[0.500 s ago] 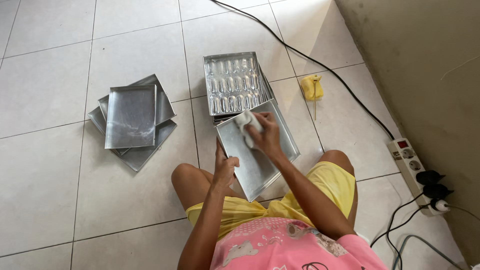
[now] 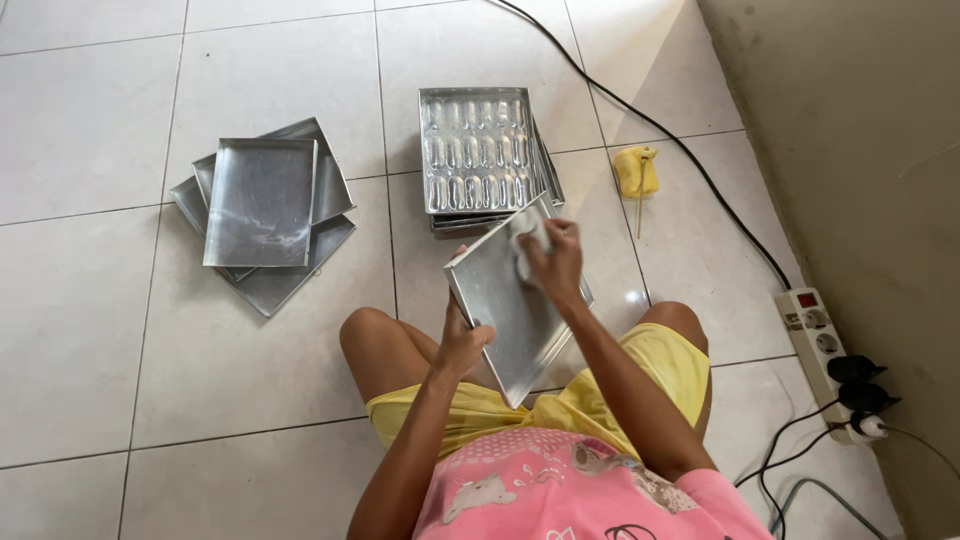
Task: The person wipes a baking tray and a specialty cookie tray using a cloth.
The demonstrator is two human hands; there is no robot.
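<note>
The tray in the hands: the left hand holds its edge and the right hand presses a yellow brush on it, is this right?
Not quite. In the head view the left hand holds the edge of the tray, but the right hand presses a white cloth on it. The yellow brush lies on the floor.

I see L hand (image 2: 462,345) gripping metal tray (image 2: 505,305) edge, R hand (image 2: 556,262) pressing white cloth (image 2: 527,238) on it. Mould tray (image 2: 476,150) beyond, flat trays stack (image 2: 262,205) on floor w/ yellow brush (image 2: 636,172).
</note>
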